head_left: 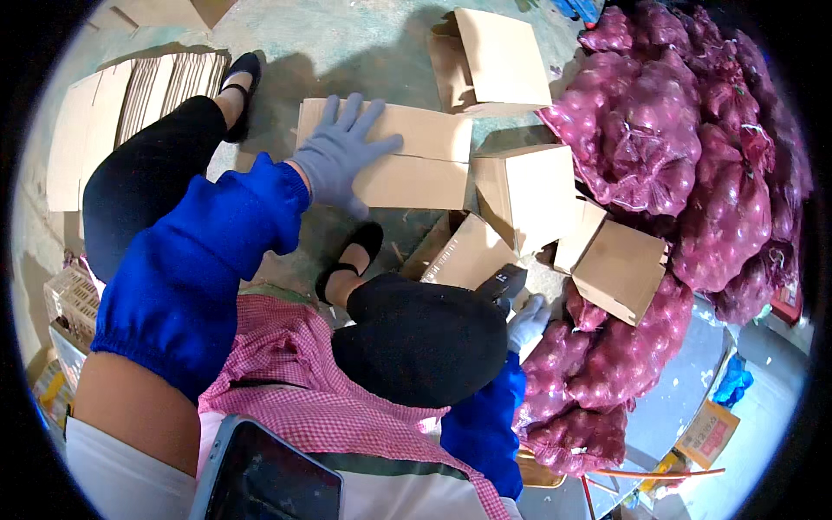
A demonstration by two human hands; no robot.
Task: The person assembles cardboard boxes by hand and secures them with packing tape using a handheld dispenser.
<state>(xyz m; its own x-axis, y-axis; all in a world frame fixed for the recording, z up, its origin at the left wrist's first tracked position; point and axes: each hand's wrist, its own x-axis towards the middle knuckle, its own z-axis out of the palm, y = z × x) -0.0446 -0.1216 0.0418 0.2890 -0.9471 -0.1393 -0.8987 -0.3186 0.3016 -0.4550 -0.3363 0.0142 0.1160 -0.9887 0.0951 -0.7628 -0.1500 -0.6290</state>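
Observation:
My left hand (342, 156), in a grey glove, lies with fingers spread on a flat-topped brown cardboard box (416, 178) on the floor between my feet. Beyond my right knee, my right hand (527, 324), also gloved, is partly hidden, with its fingers curled. It appears closed round a black tape dispenser (503, 282), though the grip itself is covered by the knee. Just past the dispenser sits a printed cardboard box (468, 253).
Open-ended cardboard boxes (504, 61) stand ahead; more boxes (530, 195) (620, 269) crowd the right. Red mesh sacks of onions (646, 139) are heaped at the right. Flattened cartons (169, 87) are stacked at the left. A phone (273, 477) hangs before my chest.

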